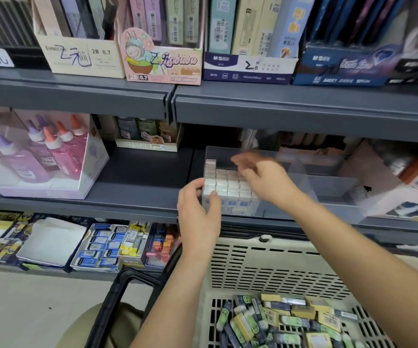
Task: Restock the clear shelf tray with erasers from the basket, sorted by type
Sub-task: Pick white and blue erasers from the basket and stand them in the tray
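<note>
You are gripping the front left corner of the clear tray (328, 182) with your left hand (197, 209). Its thumb is pressing on the smooth front wall and its fingers are curling round the side. The tray is sitting on the grey metal shelf (140, 172), a see-through plastic box split by thin upright dividers.

Its leftmost compartment is holding the white erasers (228, 184). These are small rectangular blocks standing on end in tight rows, their blue and white sleeves showing through the front wall.

Your right hand (260, 177) is hovering just over those blocks with its fingers reaching toward the back rows. It is blurred, so you cannot tell whether it is pinching anything.

Below, the basket (265, 262) is sitting in front of you. It is cream hard plastic with slotted walls and a black looped handle (117, 292). The loose erasers (290, 320) are lying jumbled in it, flat bars in glossy green, yellow and dark blue wrappers.

To the left on the same shelf, glue bottles (52, 151) with cone caps are standing in a box.
</note>
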Motion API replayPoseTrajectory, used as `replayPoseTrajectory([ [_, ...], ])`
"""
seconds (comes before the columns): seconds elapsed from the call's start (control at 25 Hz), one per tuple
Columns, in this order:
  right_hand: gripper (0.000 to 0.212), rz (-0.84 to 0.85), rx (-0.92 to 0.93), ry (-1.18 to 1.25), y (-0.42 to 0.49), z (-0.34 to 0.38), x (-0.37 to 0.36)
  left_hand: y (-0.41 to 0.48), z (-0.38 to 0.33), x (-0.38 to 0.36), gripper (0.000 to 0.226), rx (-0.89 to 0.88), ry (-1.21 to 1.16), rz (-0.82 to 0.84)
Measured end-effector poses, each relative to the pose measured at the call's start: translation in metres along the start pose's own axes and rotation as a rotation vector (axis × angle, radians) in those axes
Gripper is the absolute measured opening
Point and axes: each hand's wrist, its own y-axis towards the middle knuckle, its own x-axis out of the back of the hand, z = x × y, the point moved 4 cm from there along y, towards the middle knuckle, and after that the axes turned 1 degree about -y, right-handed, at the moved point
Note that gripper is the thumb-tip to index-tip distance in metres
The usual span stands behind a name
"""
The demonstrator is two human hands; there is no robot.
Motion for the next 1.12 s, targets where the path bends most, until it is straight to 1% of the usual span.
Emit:
replayPoseTrajectory([
  [0.08,0.021,-0.153,0.044,0.051,-0.052,-0.009,0.025,-0.020,-0.014,-0.001,0.023,-0.064,-0.037,-0.023],
  [0.12,0.017,-0.194,0.044,0.078,-0.078,-0.016,0.036,-0.031,-0.018,-0.002,0.023,-0.094,-0.042,-0.029],
  [0.2,0.013,-0.214,-0.017,0.142,-0.127,-0.043,0.049,-0.054,-0.022,-0.005,0.026,-0.156,-0.031,-0.023],
  [0.24,0.014,-0.200,-0.064,0.165,-0.149,-0.059,0.051,-0.065,-0.020,-0.007,0.024,-0.164,-0.042,0.006],
  [0.28,0.017,-0.159,-0.105,0.164,-0.169,-0.075,0.049,-0.075,-0.017,-0.012,0.021,-0.157,-0.050,0.058],
  [0.32,0.017,-0.082,-0.145,0.145,-0.185,-0.091,0.043,-0.083,-0.012,-0.020,0.019,-0.144,-0.041,0.136],
  [0.4,0.012,0.139,-0.225,0.062,-0.216,-0.121,0.021,-0.102,0.007,-0.046,0.017,-0.078,0.045,0.357],
  [0.48,0.012,0.345,-0.250,-0.048,-0.240,-0.144,-0.009,-0.122,0.035,-0.071,0.010,0.080,0.154,0.589],
  [0.6,0.019,0.635,-0.261,-0.108,-0.270,-0.161,-0.060,-0.155,0.093,-0.079,0.007,0.378,0.354,0.850],
  [0.68,0.023,0.834,-0.253,-0.115,-0.290,-0.163,-0.089,-0.172,0.122,-0.069,0.009,0.443,0.472,1.006],
  [0.72,0.026,0.893,-0.237,-0.129,-0.296,-0.164,-0.098,-0.177,0.130,-0.065,0.010,0.444,0.536,1.067],
  [0.8,0.034,0.923,-0.197,-0.169,-0.300,-0.166,-0.104,-0.184,0.136,-0.063,0.011,0.415,0.626,1.146],
  [0.88,0.042,0.942,-0.134,-0.238,-0.304,-0.167,-0.106,-0.193,0.136,-0.069,0.012,0.388,0.646,1.224],
  [0.96,0.047,0.976,-0.077,-0.337,-0.309,-0.167,-0.109,-0.205,0.137,-0.075,0.013,0.413,0.659,1.322],
  [1.04,0.043,0.967,-0.048,-0.388,-0.310,-0.164,-0.113,-0.215,0.140,-0.075,0.011,0.452,0.695,1.404],
  [1.12,0.035,0.956,-0.031,-0.408,-0.309,-0.163,-0.114,-0.217,0.142,-0.074,0.012,0.478,0.715,1.434],
])
